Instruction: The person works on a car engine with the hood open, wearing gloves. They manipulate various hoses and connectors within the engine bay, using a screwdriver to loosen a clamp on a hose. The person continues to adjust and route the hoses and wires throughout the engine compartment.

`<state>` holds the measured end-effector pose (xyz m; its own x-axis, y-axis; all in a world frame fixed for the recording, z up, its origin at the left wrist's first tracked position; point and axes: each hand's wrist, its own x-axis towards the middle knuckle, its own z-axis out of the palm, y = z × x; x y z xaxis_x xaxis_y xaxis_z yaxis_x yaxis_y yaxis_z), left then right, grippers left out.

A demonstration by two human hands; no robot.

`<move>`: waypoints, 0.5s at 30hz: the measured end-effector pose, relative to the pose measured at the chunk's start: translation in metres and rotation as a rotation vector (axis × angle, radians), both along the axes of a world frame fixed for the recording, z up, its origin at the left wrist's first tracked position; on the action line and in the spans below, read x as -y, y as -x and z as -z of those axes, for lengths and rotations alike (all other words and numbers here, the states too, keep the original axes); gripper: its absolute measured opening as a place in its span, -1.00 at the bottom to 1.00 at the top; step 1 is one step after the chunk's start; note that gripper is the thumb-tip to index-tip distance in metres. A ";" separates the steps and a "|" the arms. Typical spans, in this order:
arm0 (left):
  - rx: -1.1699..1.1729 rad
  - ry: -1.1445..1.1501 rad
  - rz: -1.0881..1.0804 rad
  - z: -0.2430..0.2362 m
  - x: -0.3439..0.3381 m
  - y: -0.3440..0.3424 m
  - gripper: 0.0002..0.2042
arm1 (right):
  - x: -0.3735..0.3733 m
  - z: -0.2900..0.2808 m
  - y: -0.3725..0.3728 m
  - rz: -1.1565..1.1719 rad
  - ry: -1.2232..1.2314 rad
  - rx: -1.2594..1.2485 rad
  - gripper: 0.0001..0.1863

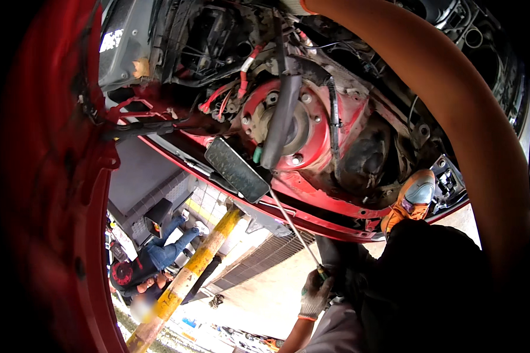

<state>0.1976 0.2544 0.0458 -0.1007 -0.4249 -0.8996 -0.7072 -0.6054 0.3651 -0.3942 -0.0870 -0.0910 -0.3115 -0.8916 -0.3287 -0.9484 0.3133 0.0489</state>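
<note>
My left hand, in a pale knit glove, is closed around the dark and green handle of a long screwdriver. Its thin metal shaft slants up toward the red fender edge, and the tip is hidden near a smartphone lying on that edge. My right arm reaches over the engine bay to the top of the picture. Only the glove cuff of my right hand shows there; its fingers are out of sight. A thick black hose crosses the round red strut tower below that arm.
An orange and grey shoe rests on the car's front edge. The raised red hood fills the left side. Beyond the fender stand a yellow post and a person in jeans. Red cables run beside the strut tower.
</note>
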 end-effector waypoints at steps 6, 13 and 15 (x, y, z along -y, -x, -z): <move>-0.027 0.048 -0.254 -0.017 0.001 -0.010 -0.70 | -0.002 0.000 -0.002 -0.011 0.058 0.011 -0.67; -0.043 0.101 -0.252 0.008 0.048 0.031 -0.67 | -0.002 -0.004 0.000 -0.022 -0.059 0.009 -0.63; -0.057 0.099 -0.260 0.015 0.051 0.035 -0.68 | -0.001 -0.005 -0.001 -0.016 -0.061 -0.002 -0.61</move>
